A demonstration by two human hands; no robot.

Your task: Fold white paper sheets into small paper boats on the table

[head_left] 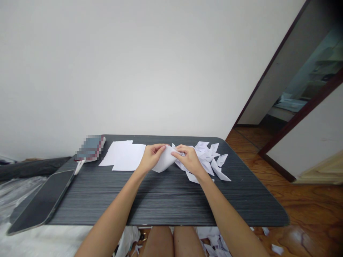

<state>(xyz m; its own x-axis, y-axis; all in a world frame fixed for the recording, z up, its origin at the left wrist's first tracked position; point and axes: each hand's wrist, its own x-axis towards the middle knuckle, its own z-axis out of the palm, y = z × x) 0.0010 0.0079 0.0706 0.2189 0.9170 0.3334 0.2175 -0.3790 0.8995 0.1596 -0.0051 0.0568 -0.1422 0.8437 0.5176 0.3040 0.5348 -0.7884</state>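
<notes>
A white sheet of paper (164,161) is bent into a curve above the dark striped table (160,200), held between both hands. My left hand (151,157) pinches its left top edge with closed fingers. My right hand (188,159) pinches the right top edge, fingers closed on the paper. Just right of my right hand lies a heap of folded white paper shapes (211,160). Flat white sheets (124,156) lie on the table left of my left hand.
A dark book-like object (89,147) sits at the table's back left corner. A black tablet or phone (43,200) overhangs the left edge. Paper scraps (214,241) lie on the wooden floor under the table. An open doorway (302,92) is at the right.
</notes>
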